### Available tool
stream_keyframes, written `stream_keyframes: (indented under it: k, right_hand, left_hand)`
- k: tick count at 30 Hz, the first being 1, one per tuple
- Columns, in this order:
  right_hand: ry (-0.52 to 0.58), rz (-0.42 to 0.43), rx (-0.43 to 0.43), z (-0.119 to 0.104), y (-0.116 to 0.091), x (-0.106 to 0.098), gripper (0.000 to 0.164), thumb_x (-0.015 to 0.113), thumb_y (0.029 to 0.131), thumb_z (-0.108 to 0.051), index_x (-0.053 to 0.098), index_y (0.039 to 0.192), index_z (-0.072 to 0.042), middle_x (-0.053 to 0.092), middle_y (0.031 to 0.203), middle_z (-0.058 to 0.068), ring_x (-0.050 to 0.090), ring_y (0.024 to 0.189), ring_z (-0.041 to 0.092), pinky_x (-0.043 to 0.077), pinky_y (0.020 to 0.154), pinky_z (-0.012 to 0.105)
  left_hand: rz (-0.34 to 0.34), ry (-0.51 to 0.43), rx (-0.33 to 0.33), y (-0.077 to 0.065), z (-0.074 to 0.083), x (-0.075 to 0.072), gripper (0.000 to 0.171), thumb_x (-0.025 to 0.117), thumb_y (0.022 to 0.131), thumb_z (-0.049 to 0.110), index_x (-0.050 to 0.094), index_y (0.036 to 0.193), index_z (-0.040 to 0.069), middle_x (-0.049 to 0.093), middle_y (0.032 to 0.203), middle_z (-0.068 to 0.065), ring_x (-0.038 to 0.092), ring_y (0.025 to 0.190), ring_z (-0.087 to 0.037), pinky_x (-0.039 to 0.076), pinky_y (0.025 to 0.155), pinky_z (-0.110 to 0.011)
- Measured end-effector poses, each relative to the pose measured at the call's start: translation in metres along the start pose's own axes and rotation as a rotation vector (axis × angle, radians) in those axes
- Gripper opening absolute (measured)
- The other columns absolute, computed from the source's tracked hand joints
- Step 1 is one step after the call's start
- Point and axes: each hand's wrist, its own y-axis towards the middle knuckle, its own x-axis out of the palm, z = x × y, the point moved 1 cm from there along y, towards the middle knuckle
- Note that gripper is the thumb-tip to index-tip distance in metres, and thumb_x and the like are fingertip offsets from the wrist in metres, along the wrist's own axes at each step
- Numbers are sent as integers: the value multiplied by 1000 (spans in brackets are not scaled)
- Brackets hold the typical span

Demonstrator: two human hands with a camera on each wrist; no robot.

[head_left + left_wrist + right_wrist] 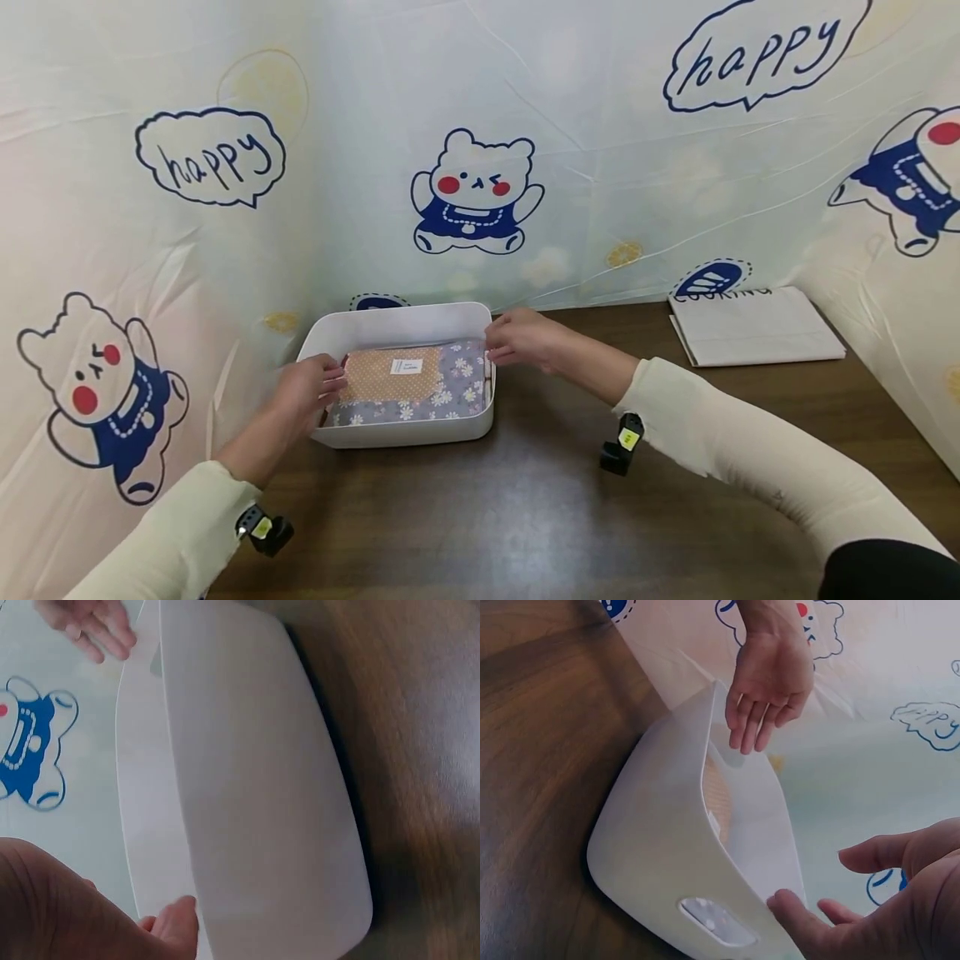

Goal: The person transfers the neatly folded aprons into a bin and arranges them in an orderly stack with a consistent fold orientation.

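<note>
A white plastic storage bin [405,433] with rounded corners stands on the table near the back. Inside lies a flat cloth-like item [461,379] in grey-purple daisy print, with an orange dotted panel [371,379] and a small white label. My left hand [303,390] hovers at the bin's left end, its fingertips over the inside; the right wrist view shows that hand [771,679] with loosely straight fingers and nothing held. At the right end is my right hand [521,337]. Its thumb and fingers [799,919] are apart beside the rim, above an oval handle hole [718,922].
A folded white item [757,329] marked "COOKING" lies at the table's back right. Printed cloth [585,167] with bears and "happy" bubbles surrounds the brown wooden table [540,500]. A dark device [618,454] is strapped at each wrist.
</note>
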Motion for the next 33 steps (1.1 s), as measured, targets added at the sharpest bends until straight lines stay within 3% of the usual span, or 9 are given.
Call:
stream_keyframes:
  k: [2,5,9,12,17,23,29,33]
  right_hand:
    - [-10,4,3,2,-3,-6,45,54,101,-5,46,143,10,54,144,27,55,135,40,48,111,45]
    - [-17,30,-14,8,-7,-15,44,54,101,-5,46,143,10,54,144,28,56,133,40,48,111,47]
    - [-41,79,-33,14,-15,-32,41,57,102,-9,49,139,6,59,139,25,61,126,34,51,108,44]
    - [-65,103,-47,20,-21,-46,39,57,102,-11,50,137,5,63,128,20,64,117,28,55,101,39]
    - [-90,115,-68,32,-34,-76,37,51,105,-12,47,136,8,59,106,9,60,98,18,56,89,29]
    - [-105,150,-71,52,-57,-119,37,49,107,-14,45,137,8,60,101,1,61,92,10,56,85,25]
    - [-102,212,-48,74,-79,-158,39,49,107,-15,44,137,9,63,96,-7,62,84,3,56,79,21]
    - [-113,246,-28,87,-91,-185,37,46,107,-14,43,135,11,63,92,-10,60,81,1,57,77,22]
  left_hand:
    - [-10,14,-11,-1,-2,8,20,39,104,14,52,112,1,61,89,3,65,72,-4,55,70,-19]
    - [-46,15,-35,-3,-3,23,28,39,106,17,51,125,0,64,98,0,67,75,-6,56,74,-21]
    - [-148,-13,-15,-11,0,43,41,37,108,20,47,142,-1,66,109,-1,68,85,-9,56,86,-23]
    - [-206,-44,10,-17,5,58,46,37,108,21,45,147,-2,69,108,1,69,88,-10,55,92,-25]
    - [-269,-85,46,-27,13,86,44,38,108,21,49,144,0,71,104,3,68,90,-12,54,90,-24]
    - [-396,-175,75,-46,12,138,38,40,104,16,53,135,-3,69,105,-5,67,89,-17,54,84,-25]
    - [-496,-109,70,-66,5,184,40,41,101,17,60,131,-1,71,111,-10,67,91,-19,50,86,-28]
    - [-487,-77,97,-71,8,204,40,43,99,17,63,128,0,74,112,-10,68,88,-15,48,82,-26]
